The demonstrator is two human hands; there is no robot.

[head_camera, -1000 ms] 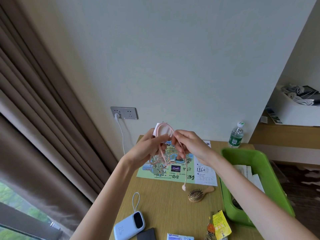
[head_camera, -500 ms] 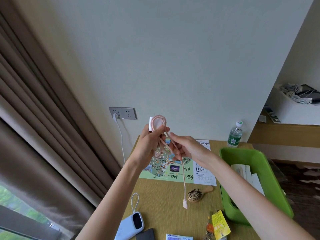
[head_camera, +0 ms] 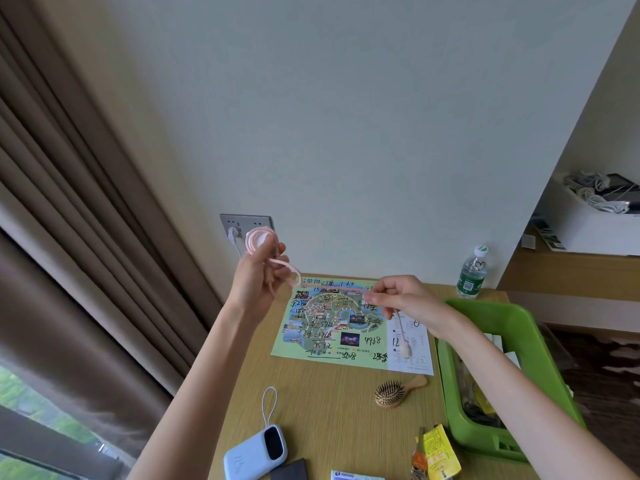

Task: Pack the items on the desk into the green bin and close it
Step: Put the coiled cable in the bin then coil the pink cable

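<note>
A pink charging cable (head_camera: pixel 258 240) is coiled in my left hand (head_camera: pixel 257 278), raised above the desk's back left corner. Its free end stretches right to my right hand (head_camera: pixel 398 299), which pinches it; the plug (head_camera: pixel 404 347) dangles below over the map. The green bin (head_camera: pixel 540 348) stands open at the desk's right edge with papers and dark items inside. On the desk lie a colourful map (head_camera: pixel 332 327), a wooden hairbrush (head_camera: pixel 393 394), a light blue power bank (head_camera: pixel 258 452) with a white loop, and a yellow packet (head_camera: pixel 440 452).
A water bottle (head_camera: pixel 471 273) stands at the back right by the wall. A wall socket (head_camera: pixel 244 225) with a white plug sits behind my left hand. Brown curtains hang on the left. A lower shelf with a white box (head_camera: pixel 595 230) lies to the right.
My hands have drawn apart: the left one stays raised with the coil, the right one has moved right and pulled the cable's loose end taut sideways.
</note>
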